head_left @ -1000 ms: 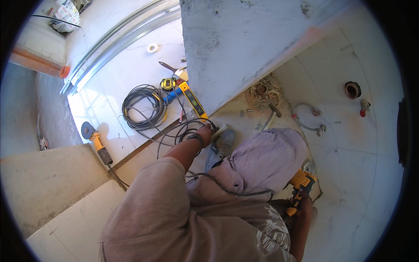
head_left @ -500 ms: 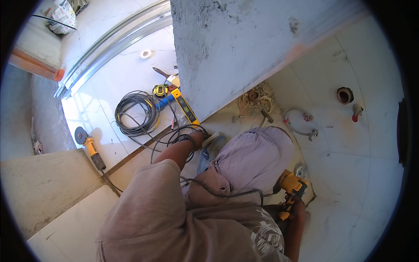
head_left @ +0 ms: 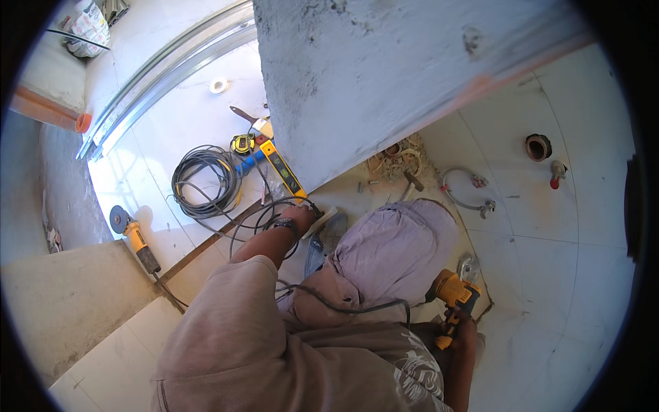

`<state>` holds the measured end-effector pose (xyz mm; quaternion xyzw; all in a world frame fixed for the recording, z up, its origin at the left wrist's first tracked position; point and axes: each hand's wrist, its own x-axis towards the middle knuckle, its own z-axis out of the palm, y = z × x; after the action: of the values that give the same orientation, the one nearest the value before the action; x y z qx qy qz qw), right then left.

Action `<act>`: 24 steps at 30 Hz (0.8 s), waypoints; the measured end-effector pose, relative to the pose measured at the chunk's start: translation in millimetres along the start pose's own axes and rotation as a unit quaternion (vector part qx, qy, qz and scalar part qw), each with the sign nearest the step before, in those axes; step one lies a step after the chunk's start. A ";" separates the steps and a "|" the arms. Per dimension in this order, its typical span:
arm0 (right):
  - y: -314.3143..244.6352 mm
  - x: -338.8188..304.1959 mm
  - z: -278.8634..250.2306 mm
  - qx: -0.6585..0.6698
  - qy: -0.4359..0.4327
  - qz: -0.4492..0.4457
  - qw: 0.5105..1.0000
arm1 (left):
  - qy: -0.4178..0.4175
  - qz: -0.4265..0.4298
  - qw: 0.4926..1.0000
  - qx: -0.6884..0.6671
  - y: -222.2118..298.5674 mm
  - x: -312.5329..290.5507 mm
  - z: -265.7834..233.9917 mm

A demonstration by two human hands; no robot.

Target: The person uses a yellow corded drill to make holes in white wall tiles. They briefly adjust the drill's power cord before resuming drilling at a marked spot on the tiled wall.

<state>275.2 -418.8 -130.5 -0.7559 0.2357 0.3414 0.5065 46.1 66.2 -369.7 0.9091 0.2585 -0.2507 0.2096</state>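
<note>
My right hand point(head_left: 464, 332) is closed round the handle of a yellow and black power drill point(head_left: 454, 291), low beside my bent knee. My left hand point(head_left: 299, 218), with a dark wristwatch above it, reaches past the foot of the yellow spirit level point(head_left: 283, 169). Its fingers are closed on a loose black cable point(head_left: 264, 214) that loops round the wrist; a dark end pokes out past the fingertips. The level lies on the white tile against the rough concrete wall end. More cable crosses my lap towards the drill.
An angle grinder point(head_left: 136, 239) lies at the left. Near the wall end are a coiled cable point(head_left: 204, 181), a tape measure point(head_left: 242, 143) and a brush point(head_left: 255, 122). Rubble point(head_left: 401, 159), a hammer point(head_left: 412, 182) and a hose point(head_left: 458, 199) lie ahead. Metal profiles point(head_left: 147, 89) lie behind.
My left hand has shifted slightly down and left, with the cable. The drill stays in my right hand, almost unmoved. The whole view has shifted slightly.
</note>
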 end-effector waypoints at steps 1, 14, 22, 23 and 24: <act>0.1 -0.6 -0.7 0.000 -0.001 0.007 1.000 | 0.024 0.005 1.000 0.011 -3.8 2.4 0.6; -9.2 0.4 11.4 -0.022 -0.018 -0.026 0.999 | 0.049 0.101 0.981 0.160 -12.8 -11.4 -32.9; -10.4 -8.9 16.8 -0.018 -0.020 -0.063 0.998 | -0.030 -0.059 0.998 -0.003 3.2 -38.4 -49.8; -9.6 -9.6 16.1 -0.013 -0.015 -0.060 0.998 | -0.018 -0.074 0.997 -0.015 4.9 -36.5 -48.0; -8.7 -9.7 15.4 -0.006 -0.018 -0.059 0.998 | -0.008 -0.085 0.996 -0.024 4.2 -33.2 -45.7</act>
<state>270.7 -401.1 -121.9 -0.7653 0.1799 0.3257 0.5252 39.7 74.2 -314.0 0.8766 0.3390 -0.2684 0.2110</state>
